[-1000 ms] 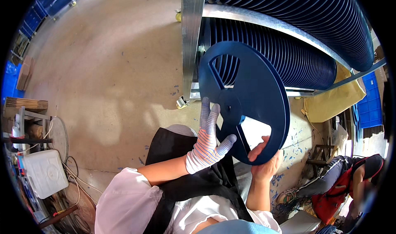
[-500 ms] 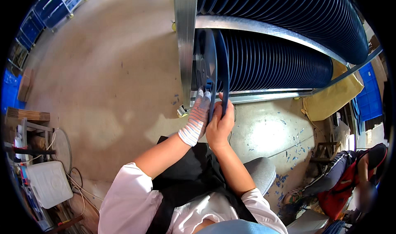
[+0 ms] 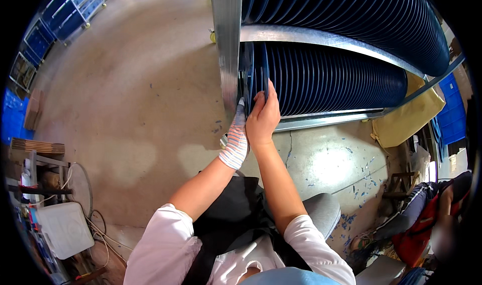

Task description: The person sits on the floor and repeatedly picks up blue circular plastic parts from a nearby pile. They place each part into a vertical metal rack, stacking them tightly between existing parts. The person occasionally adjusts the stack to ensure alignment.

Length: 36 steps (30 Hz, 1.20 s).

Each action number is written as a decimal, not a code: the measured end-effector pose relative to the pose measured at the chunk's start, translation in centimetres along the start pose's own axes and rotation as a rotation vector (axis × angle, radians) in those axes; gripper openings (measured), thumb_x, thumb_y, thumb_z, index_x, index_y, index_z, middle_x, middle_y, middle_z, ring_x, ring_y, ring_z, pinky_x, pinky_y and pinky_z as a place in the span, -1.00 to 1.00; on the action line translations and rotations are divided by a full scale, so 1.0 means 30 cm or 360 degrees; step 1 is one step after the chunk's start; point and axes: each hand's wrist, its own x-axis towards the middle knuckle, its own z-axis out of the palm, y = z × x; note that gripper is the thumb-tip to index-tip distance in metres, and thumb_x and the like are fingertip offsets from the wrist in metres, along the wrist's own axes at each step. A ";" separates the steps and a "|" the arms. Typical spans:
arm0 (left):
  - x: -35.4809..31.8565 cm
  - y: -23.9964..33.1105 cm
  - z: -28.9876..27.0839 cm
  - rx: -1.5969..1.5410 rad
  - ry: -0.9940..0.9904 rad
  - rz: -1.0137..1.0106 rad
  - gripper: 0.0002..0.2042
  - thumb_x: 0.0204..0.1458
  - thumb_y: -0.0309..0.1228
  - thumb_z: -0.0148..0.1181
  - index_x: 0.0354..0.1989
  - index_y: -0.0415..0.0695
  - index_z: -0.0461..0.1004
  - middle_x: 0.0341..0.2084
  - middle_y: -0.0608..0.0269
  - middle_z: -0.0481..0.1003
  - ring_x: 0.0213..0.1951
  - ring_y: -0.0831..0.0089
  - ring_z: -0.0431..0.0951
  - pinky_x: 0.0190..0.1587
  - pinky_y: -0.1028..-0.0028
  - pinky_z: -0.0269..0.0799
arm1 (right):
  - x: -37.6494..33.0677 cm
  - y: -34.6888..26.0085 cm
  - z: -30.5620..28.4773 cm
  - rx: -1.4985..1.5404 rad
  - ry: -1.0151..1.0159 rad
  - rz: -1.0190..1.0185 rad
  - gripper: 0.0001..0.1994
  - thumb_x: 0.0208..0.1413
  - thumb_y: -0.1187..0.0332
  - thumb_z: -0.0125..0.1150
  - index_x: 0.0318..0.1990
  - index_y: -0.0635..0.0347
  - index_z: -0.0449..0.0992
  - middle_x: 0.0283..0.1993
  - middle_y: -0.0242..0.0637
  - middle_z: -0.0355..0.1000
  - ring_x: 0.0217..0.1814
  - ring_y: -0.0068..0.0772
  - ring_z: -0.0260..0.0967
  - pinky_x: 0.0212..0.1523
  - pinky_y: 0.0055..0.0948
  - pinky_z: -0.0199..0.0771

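Observation:
A row of dark blue disc-shaped reels [image 3: 336,79] stands on edge on the lower level of a metal rack. At the row's left end, my right hand [image 3: 264,115], bare, is closed around the rim of an end reel [image 3: 265,66], fingers up along its right side. My left hand [image 3: 238,137], in a striped glove, presses against the left side of the same end reel, close beside the rack's upright post [image 3: 227,59]. Its fingertips are partly hidden between post and reel. The two wrists are nearly touching.
Another row of dark blue reels [image 3: 346,19] fills the upper level, above a metal rail [image 3: 321,36]. A yellow cloth [image 3: 409,117] hangs at the rack's right. A person in a red vest [image 3: 416,240] sits at lower right. Blue scraps [image 3: 346,219] litter the floor; a white lidded box [image 3: 63,230] stands left.
Both hands have moved up and forward, carrying the reel into the left end of the lower row. It stands closer to the other reels, and my right fingers now reach higher along it.

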 end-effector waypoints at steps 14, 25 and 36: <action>0.038 -0.023 -0.080 0.0039 -0.0123 0.0103 -0.60 0.39 -0.19 -0.25 0.27 -0.10 0.26 0.12 0.33 0.36 0.07 0.57 0.37 0.12 0.58 0.30 | 0.019 0.001 0.025 0.0025 -0.0070 0.0024 -0.47 0.06 0.62 0.16 0.25 0.23 0.34 -0.12 -0.16 0.42 -0.14 -0.15 0.36 -0.11 -0.22 0.35; -0.005 -0.019 0.019 0.0903 0.0210 0.0209 -0.43 0.37 0.01 -0.30 0.38 -0.13 0.12 0.20 0.23 0.31 0.18 0.46 0.30 0.24 0.49 0.17 | -0.126 0.181 0.017 -0.0511 -0.0251 -0.0270 -0.31 -0.01 0.35 0.29 0.35 0.03 0.25 0.46 -0.06 0.01 0.52 0.06 -0.16 0.36 0.08 -0.14; 0.084 -0.096 -0.130 0.1808 0.0520 0.0071 -0.34 0.30 0.08 -0.20 0.37 -0.21 0.12 0.32 0.13 0.20 0.29 0.35 0.21 0.29 0.51 0.09 | -0.203 0.271 -0.223 -0.0567 -0.0522 -0.0164 -0.28 -0.03 0.42 0.33 0.36 0.05 0.23 0.49 -0.06 -0.04 0.53 0.10 -0.17 0.37 0.04 -0.15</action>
